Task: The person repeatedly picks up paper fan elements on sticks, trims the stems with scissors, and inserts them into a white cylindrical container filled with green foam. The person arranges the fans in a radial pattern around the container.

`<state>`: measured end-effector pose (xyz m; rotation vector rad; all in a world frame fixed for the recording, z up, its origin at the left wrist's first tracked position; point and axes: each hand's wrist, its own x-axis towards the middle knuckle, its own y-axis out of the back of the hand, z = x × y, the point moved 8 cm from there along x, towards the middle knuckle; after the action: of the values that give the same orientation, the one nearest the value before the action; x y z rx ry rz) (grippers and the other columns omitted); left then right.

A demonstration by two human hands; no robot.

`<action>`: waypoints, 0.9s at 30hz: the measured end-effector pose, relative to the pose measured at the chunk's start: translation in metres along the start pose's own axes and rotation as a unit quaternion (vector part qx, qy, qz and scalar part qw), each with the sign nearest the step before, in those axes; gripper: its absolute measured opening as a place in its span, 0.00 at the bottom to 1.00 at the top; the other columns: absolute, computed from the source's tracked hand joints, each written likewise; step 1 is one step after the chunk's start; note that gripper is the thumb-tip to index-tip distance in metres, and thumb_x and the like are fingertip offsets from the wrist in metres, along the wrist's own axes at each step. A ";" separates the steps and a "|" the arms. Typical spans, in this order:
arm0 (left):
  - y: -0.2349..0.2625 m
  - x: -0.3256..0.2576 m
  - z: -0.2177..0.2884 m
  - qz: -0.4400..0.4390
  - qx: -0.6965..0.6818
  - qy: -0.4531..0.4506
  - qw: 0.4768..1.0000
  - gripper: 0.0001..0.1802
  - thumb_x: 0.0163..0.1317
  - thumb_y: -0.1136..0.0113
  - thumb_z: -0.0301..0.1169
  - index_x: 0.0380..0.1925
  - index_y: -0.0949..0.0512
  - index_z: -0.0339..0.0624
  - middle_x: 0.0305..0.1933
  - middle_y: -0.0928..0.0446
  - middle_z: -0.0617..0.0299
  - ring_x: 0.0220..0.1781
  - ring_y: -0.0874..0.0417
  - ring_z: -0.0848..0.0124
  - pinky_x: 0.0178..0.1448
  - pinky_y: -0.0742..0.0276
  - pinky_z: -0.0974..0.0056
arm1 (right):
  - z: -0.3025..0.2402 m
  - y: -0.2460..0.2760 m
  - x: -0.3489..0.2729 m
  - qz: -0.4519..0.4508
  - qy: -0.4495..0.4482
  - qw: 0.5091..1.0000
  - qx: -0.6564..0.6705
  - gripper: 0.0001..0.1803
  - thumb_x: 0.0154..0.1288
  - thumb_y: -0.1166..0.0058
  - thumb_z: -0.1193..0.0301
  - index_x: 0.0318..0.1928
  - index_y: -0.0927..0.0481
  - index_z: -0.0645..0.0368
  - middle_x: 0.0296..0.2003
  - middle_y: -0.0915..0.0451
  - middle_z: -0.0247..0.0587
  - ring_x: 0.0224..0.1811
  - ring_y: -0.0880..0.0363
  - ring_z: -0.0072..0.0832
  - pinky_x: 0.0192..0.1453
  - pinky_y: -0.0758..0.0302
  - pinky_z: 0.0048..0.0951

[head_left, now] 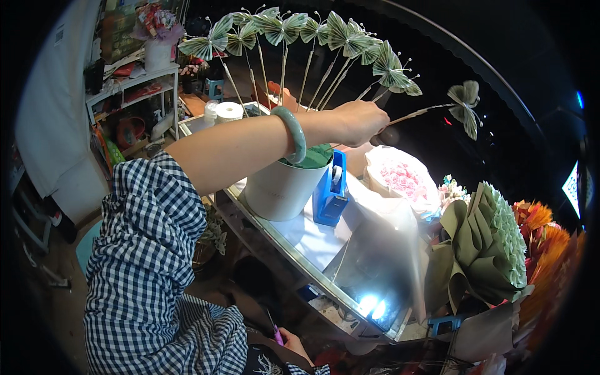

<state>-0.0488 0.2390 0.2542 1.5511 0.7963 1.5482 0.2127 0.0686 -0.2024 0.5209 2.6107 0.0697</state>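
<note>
My left hand (359,122), a jade-green bangle (292,134) on its wrist, is closed around the stick of a folded-paper butterfly (464,107) that points off to the right. The hand is above the rim of a white bucket (275,190) packed with green floral foam (314,156). Several more paper butterflies (281,28) on sticks rise in a fan from the bucket; my forearm hides part of their lower ends. Low in the picture, my right hand (294,345) grips a purple-handled tool (277,335) with a thin metal tip, whose kind I cannot make out.
Against the bucket stands a blue tape dispenser (331,197) on the glass-topped counter (306,265). A pink bouquet (400,178), a green-wrapped bouquet (481,244) and orange flowers (540,231) line the right side. White rolls (229,112) sit behind my forearm. A shelf (134,81) is at left.
</note>
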 end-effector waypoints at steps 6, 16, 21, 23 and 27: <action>-0.007 -0.003 -0.016 0.012 0.018 0.034 0.999 0.06 0.47 0.45 0.20 0.27 0.21 0.35 0.31 0.20 0.47 0.36 0.18 0.53 0.41 0.22 0.56 | 0.001 0.002 0.009 0.009 0.054 0.998 -0.039 0.21 0.57 0.37 0.64 0.47 0.26 0.62 0.27 0.25 0.41 0.29 0.31 0.21 0.36 0.30 0.24; -0.035 -0.016 -0.039 0.010 0.020 0.015 1.000 0.05 0.50 0.44 0.24 0.26 0.23 0.33 0.29 0.22 0.45 0.36 0.19 0.49 0.41 0.24 0.54 | 0.008 0.000 0.009 0.002 0.052 0.999 0.015 0.21 0.57 0.37 0.65 0.46 0.26 0.62 0.26 0.24 0.41 0.28 0.32 0.21 0.35 0.30 0.23; -0.050 -0.021 -0.053 0.062 0.030 -0.009 0.998 0.06 0.45 0.42 0.20 0.27 0.21 0.33 0.29 0.21 0.44 0.36 0.17 0.50 0.38 0.23 0.55 | 0.005 0.000 0.007 0.002 0.043 0.999 0.000 0.21 0.57 0.37 0.64 0.47 0.26 0.62 0.27 0.23 0.42 0.28 0.30 0.21 0.36 0.29 0.23; -0.052 -0.023 -0.054 0.078 0.042 -0.032 0.996 0.06 0.45 0.42 0.20 0.27 0.21 0.33 0.29 0.21 0.44 0.35 0.18 0.50 0.38 0.23 0.55 | 0.002 0.002 0.006 0.004 0.048 0.999 -0.023 0.22 0.57 0.37 0.63 0.47 0.26 0.62 0.28 0.23 0.43 0.28 0.29 0.22 0.36 0.29 0.23; -0.060 -0.026 -0.061 -0.016 0.035 0.013 0.999 0.06 0.53 0.46 0.23 0.31 0.24 0.31 0.32 0.22 0.46 0.38 0.20 0.51 0.45 0.26 0.54 | -0.001 0.001 0.006 0.005 0.053 0.998 -0.026 0.22 0.57 0.37 0.62 0.47 0.26 0.62 0.28 0.23 0.43 0.29 0.28 0.24 0.37 0.28 0.24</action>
<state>-0.1048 0.2522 0.1857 1.5644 0.8951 1.5340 0.2076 0.0718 -0.2045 0.5249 2.7018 0.1736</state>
